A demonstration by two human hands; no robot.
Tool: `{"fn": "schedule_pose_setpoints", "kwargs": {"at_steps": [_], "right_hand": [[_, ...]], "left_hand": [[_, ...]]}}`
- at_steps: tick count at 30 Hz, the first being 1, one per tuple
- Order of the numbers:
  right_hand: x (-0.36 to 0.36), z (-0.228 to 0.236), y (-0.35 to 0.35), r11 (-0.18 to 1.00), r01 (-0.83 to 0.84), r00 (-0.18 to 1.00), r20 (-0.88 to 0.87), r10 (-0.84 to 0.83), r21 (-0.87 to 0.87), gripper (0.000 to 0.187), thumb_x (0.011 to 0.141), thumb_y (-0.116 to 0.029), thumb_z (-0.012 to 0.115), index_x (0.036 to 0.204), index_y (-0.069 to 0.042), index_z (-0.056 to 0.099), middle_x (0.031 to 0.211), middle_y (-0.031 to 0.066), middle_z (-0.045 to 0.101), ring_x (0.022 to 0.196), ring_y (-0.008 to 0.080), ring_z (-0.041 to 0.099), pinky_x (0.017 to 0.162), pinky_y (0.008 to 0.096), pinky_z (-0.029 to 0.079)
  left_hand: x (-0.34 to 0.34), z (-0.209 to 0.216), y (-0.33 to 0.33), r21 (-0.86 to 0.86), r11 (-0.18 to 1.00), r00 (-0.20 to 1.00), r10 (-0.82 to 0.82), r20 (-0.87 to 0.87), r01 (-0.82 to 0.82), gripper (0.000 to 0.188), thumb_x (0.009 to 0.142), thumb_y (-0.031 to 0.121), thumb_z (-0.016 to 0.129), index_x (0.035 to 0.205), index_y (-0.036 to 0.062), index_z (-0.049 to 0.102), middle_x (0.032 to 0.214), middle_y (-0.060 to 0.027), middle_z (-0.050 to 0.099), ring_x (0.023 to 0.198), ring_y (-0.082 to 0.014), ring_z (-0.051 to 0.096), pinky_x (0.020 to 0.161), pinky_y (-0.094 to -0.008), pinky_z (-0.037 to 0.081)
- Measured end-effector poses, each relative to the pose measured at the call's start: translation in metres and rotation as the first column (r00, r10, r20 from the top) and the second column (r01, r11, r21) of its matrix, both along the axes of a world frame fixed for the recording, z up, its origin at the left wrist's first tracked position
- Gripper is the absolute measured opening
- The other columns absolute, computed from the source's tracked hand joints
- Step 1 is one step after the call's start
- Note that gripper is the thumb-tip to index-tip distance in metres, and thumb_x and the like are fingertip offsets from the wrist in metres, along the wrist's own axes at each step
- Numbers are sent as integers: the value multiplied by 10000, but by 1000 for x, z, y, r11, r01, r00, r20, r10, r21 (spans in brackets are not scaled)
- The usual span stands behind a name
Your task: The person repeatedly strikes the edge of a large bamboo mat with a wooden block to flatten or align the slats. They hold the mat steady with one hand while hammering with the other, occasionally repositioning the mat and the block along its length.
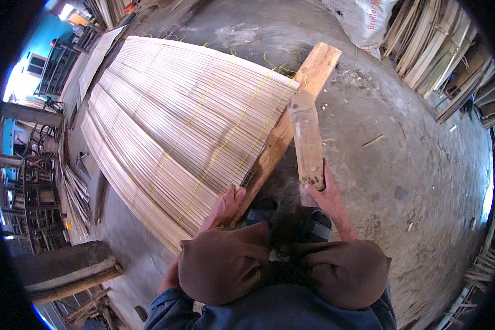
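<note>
Left hand and right hand are being held apart: the left is being laid at the right edge of a pale slatted mat, though whether that edge is being pinched cannot be told; the right is being clamped around the near end of a thick wooden block. From left to right, loose strips are being strewn on the floor beside the mat, which is being spread wide across it. Its slats are being held side by side by yellow cords, so the binding is being judged largely done. Loose cord ends are being left untrimmed at the far right corner, apparently awaiting finishing; what else is left cannot be told. Along the right edge, a wooden beam is being overlapped by the block's far end. Farther right, a white sack is being stored beside bundled strips.
</note>
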State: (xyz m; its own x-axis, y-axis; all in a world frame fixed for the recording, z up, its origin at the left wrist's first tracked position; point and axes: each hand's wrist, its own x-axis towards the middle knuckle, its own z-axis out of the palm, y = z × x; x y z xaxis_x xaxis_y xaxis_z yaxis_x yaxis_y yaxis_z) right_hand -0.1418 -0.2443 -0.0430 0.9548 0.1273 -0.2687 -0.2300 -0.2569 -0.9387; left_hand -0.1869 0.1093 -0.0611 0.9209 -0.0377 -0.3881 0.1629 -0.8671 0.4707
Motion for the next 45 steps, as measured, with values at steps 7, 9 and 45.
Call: {"fn": "schedule_pose_setpoints", "kwargs": {"at_steps": [7,9,45], "right_hand": [[-11,3,-9,998,35,999,-25,-37,-56,980,853,-185,763,1607,-37,155,1518,209,451,1362,282,492,1118,392,402],[-11,15,-10,992,38,991,-121,-52,-119,982,846,-180,769,1605,-34,162,1509,211,462,1355,280,501,1116,396,407],[-18,-34,9,999,20,996,92,-22,30,961,907,-265,731,1604,-38,110,1471,239,491,1292,302,559,1048,400,480]], "left_hand": [[9,45,-27,59,996,989,79,-127,-72,447,1030,455,501,1078,12,542,965,-314,673,960,-502,650,818,-573,480],[10,44,-34,131,985,978,131,-161,-110,457,1029,466,497,1074,14,541,978,-309,675,966,-501,651,814,-573,481],[12,58,-8,-30,986,969,157,-190,-166,532,1050,449,450,993,-58,601,861,-319,631,848,-465,640,779,-514,476]]}}
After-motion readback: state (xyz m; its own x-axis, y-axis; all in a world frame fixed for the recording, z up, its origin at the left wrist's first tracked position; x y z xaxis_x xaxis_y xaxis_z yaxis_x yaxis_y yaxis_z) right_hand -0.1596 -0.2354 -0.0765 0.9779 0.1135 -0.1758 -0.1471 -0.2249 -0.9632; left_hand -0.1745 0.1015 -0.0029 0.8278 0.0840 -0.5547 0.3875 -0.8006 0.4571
